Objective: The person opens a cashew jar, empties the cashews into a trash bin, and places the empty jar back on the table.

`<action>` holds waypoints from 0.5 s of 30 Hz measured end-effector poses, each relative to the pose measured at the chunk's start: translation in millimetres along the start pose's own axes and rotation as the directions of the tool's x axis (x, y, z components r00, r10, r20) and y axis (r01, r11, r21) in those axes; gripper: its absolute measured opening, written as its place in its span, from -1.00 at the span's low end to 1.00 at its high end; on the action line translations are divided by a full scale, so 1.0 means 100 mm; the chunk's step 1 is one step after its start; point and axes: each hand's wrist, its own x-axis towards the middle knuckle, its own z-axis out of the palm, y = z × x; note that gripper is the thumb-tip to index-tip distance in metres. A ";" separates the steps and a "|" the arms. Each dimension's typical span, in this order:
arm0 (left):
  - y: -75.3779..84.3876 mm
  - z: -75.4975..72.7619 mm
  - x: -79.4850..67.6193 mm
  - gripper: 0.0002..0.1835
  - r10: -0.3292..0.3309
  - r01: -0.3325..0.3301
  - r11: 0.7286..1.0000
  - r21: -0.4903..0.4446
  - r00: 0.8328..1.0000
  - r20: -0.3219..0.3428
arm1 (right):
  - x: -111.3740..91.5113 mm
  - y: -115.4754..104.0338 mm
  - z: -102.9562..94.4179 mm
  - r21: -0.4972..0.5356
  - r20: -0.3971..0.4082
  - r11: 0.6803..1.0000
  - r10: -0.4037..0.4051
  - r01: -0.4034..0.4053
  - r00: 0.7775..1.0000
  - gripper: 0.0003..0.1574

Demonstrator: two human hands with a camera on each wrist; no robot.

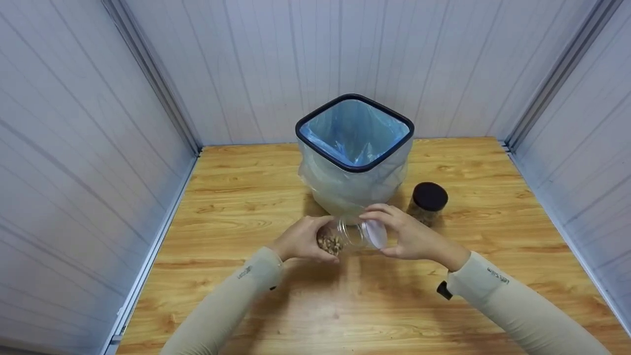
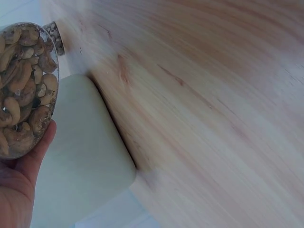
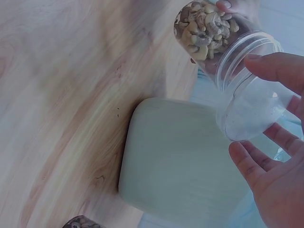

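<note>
A clear plastic jar (image 1: 331, 240) of cashews lies tipped on its side above the table, its mouth facing right. My left hand (image 1: 303, 240) grips it round the body; in the left wrist view the cashews (image 2: 21, 90) show through the jar's base. At the mouth, my right hand (image 1: 406, 235) holds a clear, whitish lid (image 1: 375, 233) by its edge, thumb on one side and fingers on the other. From the right wrist view, the lid (image 3: 256, 111) stands right at the threaded rim (image 3: 225, 71), and the cashews sit toward the jar's bottom.
Just beyond the hands stands a pale bin (image 1: 345, 192) with a black square rim (image 1: 356, 168) and a bluish plastic liner (image 1: 352, 130). A second jar with a black lid (image 1: 430, 196) is to its right on the wooden table (image 1: 236, 197). Panel walls enclose the back and sides.
</note>
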 end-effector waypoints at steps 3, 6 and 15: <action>-0.02 -0.02 -0.02 -0.03 -0.007 0.007 1.000 -0.024 1.000 -0.002 | 0.00 0.01 0.01 -0.015 -0.008 1.000 -0.021 0.021 1.000 0.06; -0.04 -0.03 -0.05 -0.06 -0.010 0.010 0.999 -0.041 1.000 -0.005 | 0.01 0.01 0.01 -0.025 -0.016 0.999 -0.036 0.036 0.999 0.06; -0.08 -0.10 -0.12 0.03 -0.067 0.067 0.996 -0.067 0.998 0.000 | -0.01 0.02 0.02 -0.028 0.003 0.999 0.024 -0.024 1.000 0.06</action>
